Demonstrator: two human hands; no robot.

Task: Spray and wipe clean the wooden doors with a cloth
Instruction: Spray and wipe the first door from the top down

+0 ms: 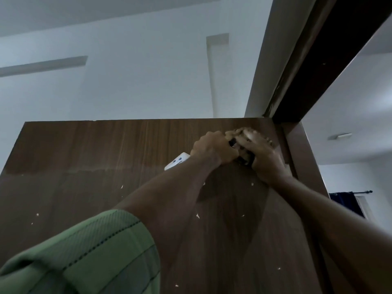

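A dark brown wooden door (101,158) fills the lower view, seen from below, with small pale specks on it. High up near its top right corner, my left hand (212,147) grips a white spray bottle (177,163). The bottle's body sticks out below my wrist and its black trigger head shows between my hands. My right hand (264,159) holds a crumpled brownish cloth (237,132) against the door, right beside the left hand. Most of the cloth is hidden under my fingers.
The dark door frame (307,60) runs up to the right, with the hinge-side jamb (301,149) just beside my right hand. White walls and ceiling lie behind. A dark curtain on a rod (347,200) shows in the room at far right.
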